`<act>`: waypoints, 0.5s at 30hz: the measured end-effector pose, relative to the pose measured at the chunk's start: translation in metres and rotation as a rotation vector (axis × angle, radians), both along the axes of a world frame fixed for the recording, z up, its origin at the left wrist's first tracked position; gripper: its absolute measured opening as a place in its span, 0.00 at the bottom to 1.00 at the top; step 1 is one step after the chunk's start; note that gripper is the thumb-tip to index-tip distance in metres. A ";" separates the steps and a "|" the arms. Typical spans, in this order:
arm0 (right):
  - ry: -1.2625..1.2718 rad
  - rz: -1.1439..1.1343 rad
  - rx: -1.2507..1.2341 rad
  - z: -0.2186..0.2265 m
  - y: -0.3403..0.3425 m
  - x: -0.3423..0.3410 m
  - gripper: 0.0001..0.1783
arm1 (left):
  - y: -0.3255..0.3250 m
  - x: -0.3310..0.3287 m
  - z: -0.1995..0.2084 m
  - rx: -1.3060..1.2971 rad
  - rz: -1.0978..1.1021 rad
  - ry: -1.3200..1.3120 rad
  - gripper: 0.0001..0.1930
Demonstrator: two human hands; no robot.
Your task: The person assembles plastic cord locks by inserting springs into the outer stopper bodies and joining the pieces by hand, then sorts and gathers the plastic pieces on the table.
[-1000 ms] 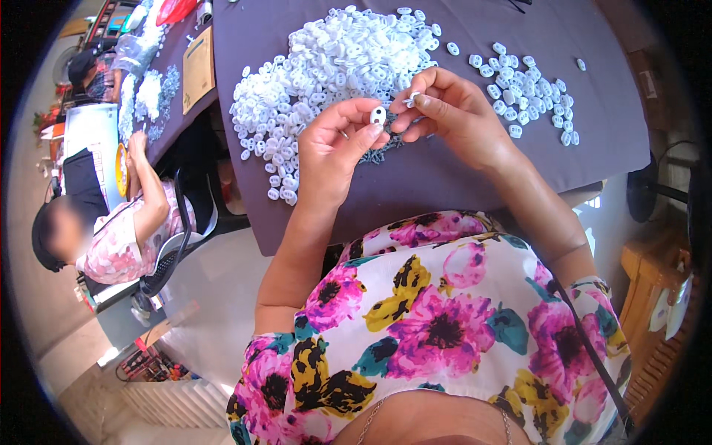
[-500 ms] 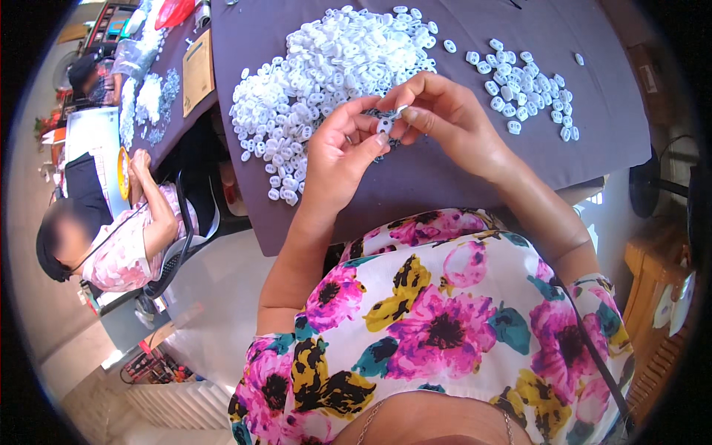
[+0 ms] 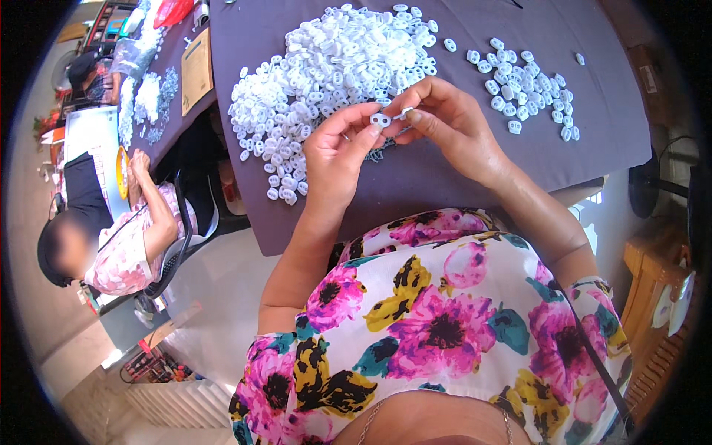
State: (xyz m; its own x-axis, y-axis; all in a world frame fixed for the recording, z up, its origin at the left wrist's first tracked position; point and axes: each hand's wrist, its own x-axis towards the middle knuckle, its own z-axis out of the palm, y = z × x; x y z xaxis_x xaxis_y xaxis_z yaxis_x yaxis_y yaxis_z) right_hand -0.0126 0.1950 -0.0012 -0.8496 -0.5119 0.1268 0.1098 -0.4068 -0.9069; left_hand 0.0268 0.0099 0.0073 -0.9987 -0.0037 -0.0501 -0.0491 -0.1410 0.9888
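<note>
Between the thumb and fingers of my left hand (image 3: 337, 148) is a white oval piece with two dark holes (image 3: 380, 120). My right hand (image 3: 456, 133), just beside it, pinches a small white piece (image 3: 403, 113) seen edge-on; its exact form is too small to tell. The two pieces are close together, tip to tip. Past my fingers rises a large heap of similar white oval pieces (image 3: 348, 52). Small dark grey parts (image 3: 382, 152) lie on the table under my hands, mostly hidden by them.
A smaller group of white oval pieces (image 3: 526, 85) lies to the right on the dark tablecloth (image 3: 460, 193). At the left, a person in a pink and white shirt (image 3: 122, 256) sits with a yellow round tray (image 3: 122, 172). A tan clipboard (image 3: 196, 68) lies on the neighbouring table.
The oval piece in my left hand has turned so its two holes face up, and it sits slightly higher. My fingers have shifted a little, uncovering the grey parts below.
</note>
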 end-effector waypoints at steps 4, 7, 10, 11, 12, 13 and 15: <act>0.011 -0.004 -0.005 0.000 0.000 0.000 0.06 | 0.001 0.000 0.002 -0.095 -0.020 0.063 0.12; 0.027 -0.010 0.005 -0.001 0.000 -0.001 0.06 | 0.005 0.001 0.003 -0.115 0.024 0.087 0.12; 0.056 -0.011 0.010 0.002 0.001 0.000 0.06 | 0.001 0.002 0.001 -0.094 0.024 0.050 0.12; 0.062 0.003 0.007 0.004 0.002 0.001 0.05 | 0.000 0.001 0.000 -0.093 0.024 0.050 0.12; 0.068 0.017 0.004 0.004 0.002 0.003 0.05 | -0.001 0.000 -0.001 -0.056 0.020 0.041 0.12; 0.068 0.016 0.004 0.004 0.002 0.004 0.05 | -0.002 0.000 -0.002 -0.019 0.016 0.031 0.11; 0.100 -0.002 0.009 0.005 0.002 0.007 0.05 | -0.001 0.000 -0.001 0.006 0.009 0.026 0.11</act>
State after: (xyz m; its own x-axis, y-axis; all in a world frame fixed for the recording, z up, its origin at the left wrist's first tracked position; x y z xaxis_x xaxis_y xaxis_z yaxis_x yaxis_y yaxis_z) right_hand -0.0052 0.1969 0.0038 -0.8339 -0.5118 0.2064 0.0175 -0.3984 -0.9170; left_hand 0.0264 0.0091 0.0066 -0.9996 -0.0127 -0.0243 -0.0222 -0.1468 0.9889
